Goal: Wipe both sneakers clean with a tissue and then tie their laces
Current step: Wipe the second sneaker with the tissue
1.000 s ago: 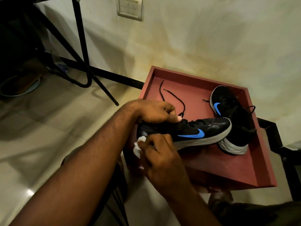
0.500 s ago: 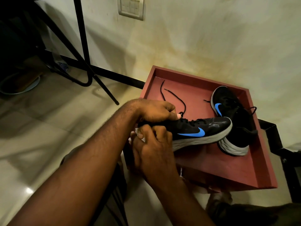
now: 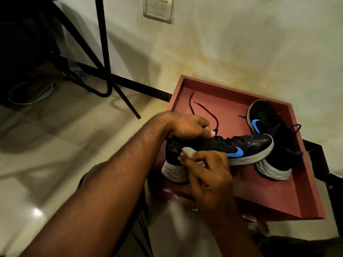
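Landmark for all positions: red tray [image 3: 278,197], square, raised rim, set against the pale wall.

Near sneaker [image 3: 246,147]: black, blue swoosh, white sole. Held lengthwise over the tray's near-left part, heel past the tray's left edge, toe pointing toward the tray's right side. Toe overlaps the second sneaker; whether they touch cannot be told.

Left hand [image 3: 187,125]: on top of the near sneaker at the collar, fingers curled down over the opening, gripping it. Thumb tip visible at the lace area.

Right hand [image 3: 209,169]: at the sneaker's near side, toward the heel. Fingers curled, pinching a white tissue [image 3: 188,152] and pressing it against the black upper just above the sole. Only a crumpled corner of tissue shows past the fingertips; a second bit shows under the knuckles.

Laces [image 3: 204,110] of the near sneaker: untied, two black ends trailing onto the tray floor toward its far-left corner.

Second sneaker [image 3: 274,138]: same model, lying in the tray's far-right part, toe toward the far rim, heel sole toward the near side. Its laces loose, one end toward the tray's right rim.

Left of the tray: tiled floor, black metal frame legs [image 3: 104,58]. Wall switch plate [image 3: 157,9] above the tray's far-left corner.
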Motion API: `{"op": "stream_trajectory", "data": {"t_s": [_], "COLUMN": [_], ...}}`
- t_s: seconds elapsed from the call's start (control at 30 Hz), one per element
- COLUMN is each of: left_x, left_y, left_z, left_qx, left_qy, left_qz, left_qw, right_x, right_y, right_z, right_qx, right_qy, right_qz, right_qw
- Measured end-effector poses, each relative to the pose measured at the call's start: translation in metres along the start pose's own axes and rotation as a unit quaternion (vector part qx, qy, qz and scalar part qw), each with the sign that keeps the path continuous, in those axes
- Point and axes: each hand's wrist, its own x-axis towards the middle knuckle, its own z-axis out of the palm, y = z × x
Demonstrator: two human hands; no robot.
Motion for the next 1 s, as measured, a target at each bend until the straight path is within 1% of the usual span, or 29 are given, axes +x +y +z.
{"op": "stream_trajectory", "data": {"t_s": [0.1,0.17,0.2,0.23,0.3,0.4,0.47,0.53,0.67,0.73,0.8,0.9,0.97,1.0], "left_x": [0.000,0.000,-0.001,-0.001,-0.001,0.001,0.002,0.003,0.002,-0.001,-0.003,-0.004,-0.005,-0.006], "left_y": [-0.001,-0.003,-0.004,-0.006,-0.008,-0.009,-0.006,-0.002,-0.002,-0.004,-0.007,-0.006,-0.003,-0.003], "left_z": [-0.001,-0.002,-0.003,-0.003,-0.004,-0.005,-0.004,-0.001,0.000,-0.003,-0.006,-0.002,-0.001,-0.003], "left_qx": [-0.003,-0.007,-0.013,-0.018,-0.018,0.006,0.012,0.020,0.030,0.043,0.011,-0.032,-0.013,-0.003], "left_qy": [-0.016,-0.012,-0.006,-0.001,0.008,0.027,0.021,0.009,-0.016,-0.011,-0.010,-0.032,-0.010,0.007], "left_qz": [-0.001,0.003,0.005,0.004,0.000,0.007,0.009,0.013,0.018,0.026,0.023,0.020,0.019,0.014], "left_qw": [1.000,1.000,1.000,1.000,1.000,1.000,1.000,1.000,0.999,0.999,1.000,0.999,1.000,1.000], "right_x": [0.016,0.028,0.031,0.031,0.022,-0.001,-0.006,-0.004,0.019,0.034,0.037,0.023,0.008,0.003], "right_y": [-0.021,-0.032,-0.036,-0.037,-0.032,-0.009,0.002,-0.001,-0.030,-0.039,-0.040,-0.032,-0.017,-0.004], "right_z": [0.021,0.034,0.037,0.034,0.021,-0.003,-0.011,-0.008,0.021,0.036,0.037,0.012,-0.009,-0.018], "right_qx": [-0.046,-0.102,-0.116,-0.116,-0.090,-0.022,0.012,0.019,-0.015,-0.058,-0.071,-0.019,-0.014,-0.016], "right_qy": [-0.063,-0.085,-0.089,-0.091,-0.078,-0.006,0.021,0.010,-0.063,-0.085,-0.094,-0.056,-0.011,0.013], "right_qz": [-0.075,-0.097,-0.093,-0.080,-0.024,0.084,0.105,0.076,-0.022,-0.040,-0.038,0.011,0.068,0.114], "right_qw": [0.994,0.986,0.985,0.986,0.993,0.996,0.994,0.997,0.998,0.994,0.992,0.998,0.998,0.993]}}
